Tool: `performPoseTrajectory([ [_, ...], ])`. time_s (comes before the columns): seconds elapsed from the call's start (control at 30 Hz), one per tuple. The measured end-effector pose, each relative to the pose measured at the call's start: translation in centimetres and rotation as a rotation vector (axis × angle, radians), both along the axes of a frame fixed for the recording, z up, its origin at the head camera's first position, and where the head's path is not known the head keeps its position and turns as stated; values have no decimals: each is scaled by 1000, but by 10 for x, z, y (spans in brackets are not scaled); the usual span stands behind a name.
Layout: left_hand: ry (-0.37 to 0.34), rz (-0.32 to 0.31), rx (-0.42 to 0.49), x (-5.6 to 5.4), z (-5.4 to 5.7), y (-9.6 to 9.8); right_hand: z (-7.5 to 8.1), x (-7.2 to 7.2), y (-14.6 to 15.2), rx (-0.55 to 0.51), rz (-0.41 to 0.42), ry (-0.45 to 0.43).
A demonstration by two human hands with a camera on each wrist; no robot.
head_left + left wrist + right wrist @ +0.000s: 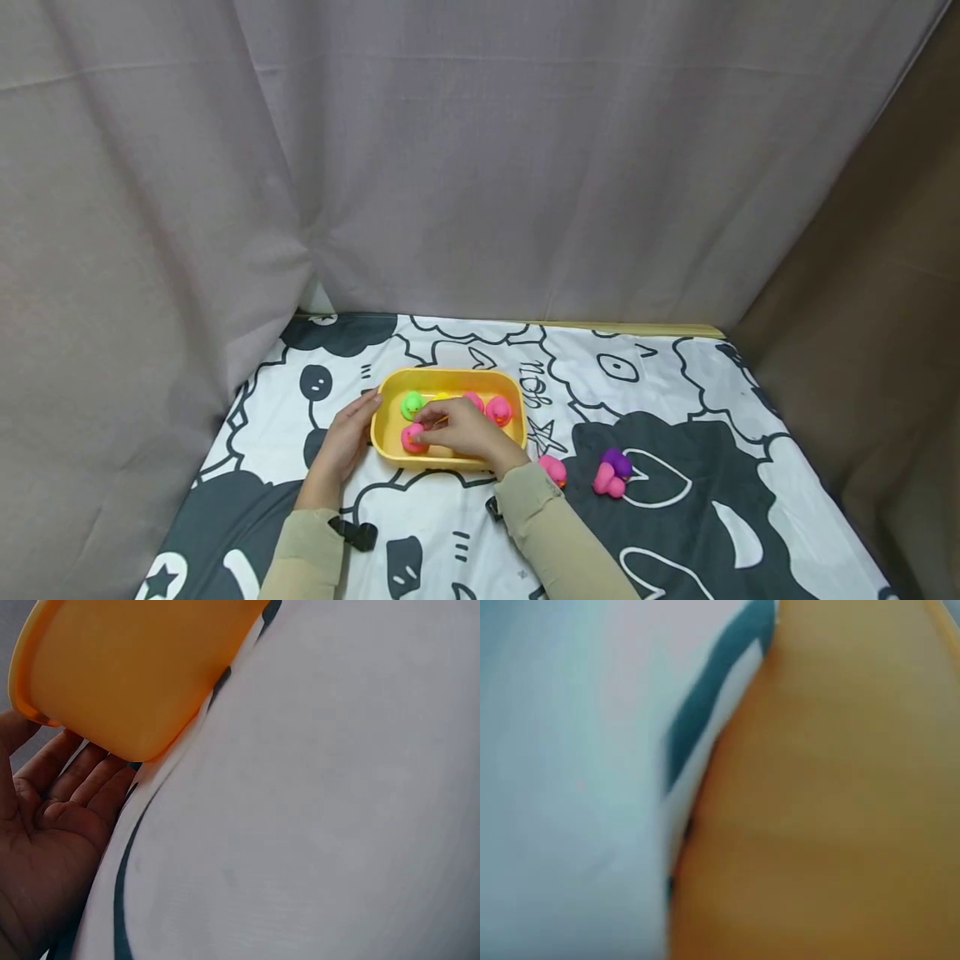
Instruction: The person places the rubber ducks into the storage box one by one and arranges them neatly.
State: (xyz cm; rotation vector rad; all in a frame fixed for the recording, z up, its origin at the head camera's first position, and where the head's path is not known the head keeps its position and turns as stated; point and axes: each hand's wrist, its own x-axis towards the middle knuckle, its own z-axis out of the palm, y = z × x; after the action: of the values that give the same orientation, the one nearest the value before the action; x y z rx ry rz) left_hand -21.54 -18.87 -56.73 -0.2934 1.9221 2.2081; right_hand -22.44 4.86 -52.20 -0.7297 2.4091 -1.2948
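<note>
A yellow tray (450, 460) stands on the patterned cloth in the head view. My left hand (347, 442) rests against its left end. In the left wrist view, that hand's loosely extended fingers (75, 776) touch the tray's outer wall (142, 675). Inside the tray, my right hand (461, 432) pinches a pink rubber duck (412, 439) near the front left. Behind it sits a green duck (412, 405). A yellow duck (441, 397) and a pink one (474, 401) are partly covered by the right hand. Another pink duck (498, 410) sits at the tray's right end.
On the cloth right of the tray lies one pink duck (553, 470). Farther right, a purple duck (617, 462) touches pink pieces (609, 481). Grey curtains (525, 183) hang behind the table and along both sides.
</note>
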Motion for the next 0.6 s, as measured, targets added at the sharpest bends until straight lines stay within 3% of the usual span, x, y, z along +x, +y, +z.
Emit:
performPoseTrajectory([
  [0.37, -17, 1, 0, 0, 2, 1, -8, 3, -1, 38, 47, 92],
  [0.6, -11, 6, 10, 0, 0, 0, -6, 4, -2, 77, 69, 93],
])
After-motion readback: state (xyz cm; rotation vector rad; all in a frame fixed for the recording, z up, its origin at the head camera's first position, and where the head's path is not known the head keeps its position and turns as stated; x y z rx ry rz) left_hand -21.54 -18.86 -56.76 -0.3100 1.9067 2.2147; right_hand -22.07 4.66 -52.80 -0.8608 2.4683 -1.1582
